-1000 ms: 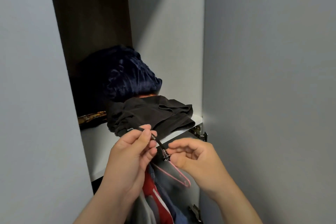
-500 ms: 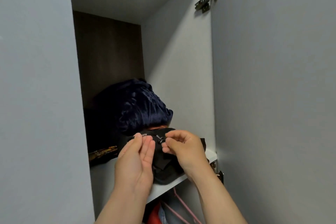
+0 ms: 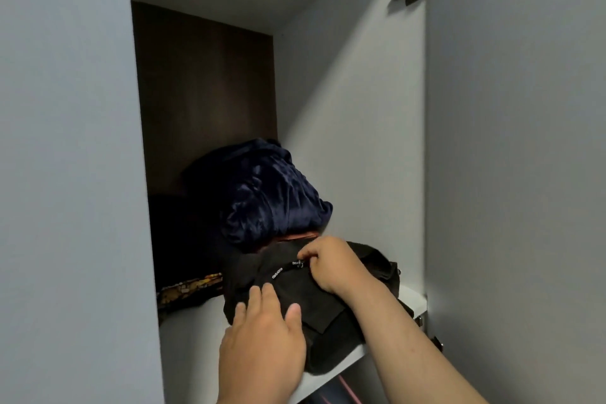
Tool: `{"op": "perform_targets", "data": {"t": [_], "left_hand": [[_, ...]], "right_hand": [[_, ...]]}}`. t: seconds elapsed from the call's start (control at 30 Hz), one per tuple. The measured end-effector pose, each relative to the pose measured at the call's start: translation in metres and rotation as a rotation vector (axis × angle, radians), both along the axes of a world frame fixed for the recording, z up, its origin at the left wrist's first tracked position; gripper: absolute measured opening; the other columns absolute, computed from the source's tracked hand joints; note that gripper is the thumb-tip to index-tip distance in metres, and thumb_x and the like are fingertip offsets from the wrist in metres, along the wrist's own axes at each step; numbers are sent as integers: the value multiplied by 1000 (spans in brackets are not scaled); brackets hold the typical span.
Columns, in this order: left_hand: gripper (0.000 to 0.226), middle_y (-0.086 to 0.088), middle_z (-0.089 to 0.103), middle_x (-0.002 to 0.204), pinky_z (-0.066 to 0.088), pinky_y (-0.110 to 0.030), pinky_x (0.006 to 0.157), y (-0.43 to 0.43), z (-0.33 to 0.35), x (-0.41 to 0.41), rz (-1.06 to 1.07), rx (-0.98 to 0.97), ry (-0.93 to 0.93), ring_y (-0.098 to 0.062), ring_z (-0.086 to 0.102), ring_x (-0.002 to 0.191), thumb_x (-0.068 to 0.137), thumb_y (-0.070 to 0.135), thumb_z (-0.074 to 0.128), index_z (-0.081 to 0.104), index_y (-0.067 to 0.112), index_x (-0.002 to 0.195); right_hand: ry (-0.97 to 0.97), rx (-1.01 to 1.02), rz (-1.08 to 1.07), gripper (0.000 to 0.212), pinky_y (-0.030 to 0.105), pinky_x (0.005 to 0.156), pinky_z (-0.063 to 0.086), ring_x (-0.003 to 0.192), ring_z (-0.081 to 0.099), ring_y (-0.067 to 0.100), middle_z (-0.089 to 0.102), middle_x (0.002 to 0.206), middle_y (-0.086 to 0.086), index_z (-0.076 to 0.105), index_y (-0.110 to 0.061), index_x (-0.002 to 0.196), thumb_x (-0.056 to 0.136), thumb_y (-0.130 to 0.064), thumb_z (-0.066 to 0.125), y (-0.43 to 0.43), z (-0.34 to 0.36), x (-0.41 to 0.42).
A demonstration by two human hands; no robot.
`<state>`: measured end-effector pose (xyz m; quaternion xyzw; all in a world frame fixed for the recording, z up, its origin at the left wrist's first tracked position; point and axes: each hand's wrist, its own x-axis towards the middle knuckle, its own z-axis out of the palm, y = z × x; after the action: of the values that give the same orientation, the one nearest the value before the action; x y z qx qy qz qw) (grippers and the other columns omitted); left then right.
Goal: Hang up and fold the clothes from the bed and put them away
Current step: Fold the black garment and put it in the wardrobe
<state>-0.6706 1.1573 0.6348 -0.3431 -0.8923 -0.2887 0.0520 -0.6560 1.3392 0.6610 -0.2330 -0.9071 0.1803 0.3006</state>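
1. Black garment, matte cloth folded into a lumpy block, lies at the front edge of the smooth white shelf.
2. Left hand rests flat on it, fingers straight.
3. Right hand pinches its narrow lettered strap.

Black garment; navy bundle; white shelf.

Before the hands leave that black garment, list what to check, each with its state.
1. Black garment on the shelf: ok.
2. Garment clear of the shelf's front edge: not ok, it reaches the edge.
3. Drawstring tucked away: not ok, right hand pinches it on top.
4. Left hand steadying the garment: ok, flat fingers rest on it.
5. Navy bundle behind sits stable: cannot tell.
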Motion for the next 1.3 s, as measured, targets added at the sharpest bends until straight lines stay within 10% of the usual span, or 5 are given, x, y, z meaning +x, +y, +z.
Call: {"op": "perform_targets", "data": {"t": [0.13, 0.43, 0.73, 0.93, 1.3], "left_hand": [[65, 7, 0, 166, 23, -38, 118, 6, -7, -4, -8, -48, 5, -21, 7, 153, 101, 53, 21, 4, 27, 158], [111, 5, -2, 166, 23, -42, 118, 15, -10, -6, 70, -182, -24, -26, 12, 151, 68, 92, 30, -3, 31, 156], [100, -6, -4, 166, 14, -46, 122, 21, -1, -12, 87, -292, 50, -30, 1, 152, 85, 76, 41, -3, 23, 157], [73, 3, 0, 166, 11, -49, 122, 25, -13, 14, 103, -252, 238, -24, -2, 153, 96, 64, 26, 5, 29, 157], [101, -4, -17, 165, -1, -53, 121, 35, -14, -8, -29, -336, 92, -30, -19, 150, 83, 81, 27, -7, 21, 157]], "right_hand": [[-180, 59, 50, 47, 41, 123, 5, 136, 44, 10, 57, 142, -12, 59, -42, 135, 100, -18, 39, 13, -16, 22], [-270, 2, -28, 46, 55, 120, 0, 150, 24, 17, 39, 157, -10, 47, -44, 143, 101, -46, 30, 9, -26, 23], [-359, 106, -306, 79, 58, 116, -13, 153, 6, 32, 25, 164, 1, 35, -43, 150, 84, -76, 7, 17, -32, 47], [-390, -86, -267, 86, 51, 120, 16, 154, 8, 28, 13, 167, 0, 17, -40, 156, 82, -85, 14, 14, -36, 63], [-212, -73, -203, 78, 39, 114, 30, 146, 31, 18, 35, 159, -7, 39, -37, 150, 86, -80, 28, 29, -34, 59]]}}
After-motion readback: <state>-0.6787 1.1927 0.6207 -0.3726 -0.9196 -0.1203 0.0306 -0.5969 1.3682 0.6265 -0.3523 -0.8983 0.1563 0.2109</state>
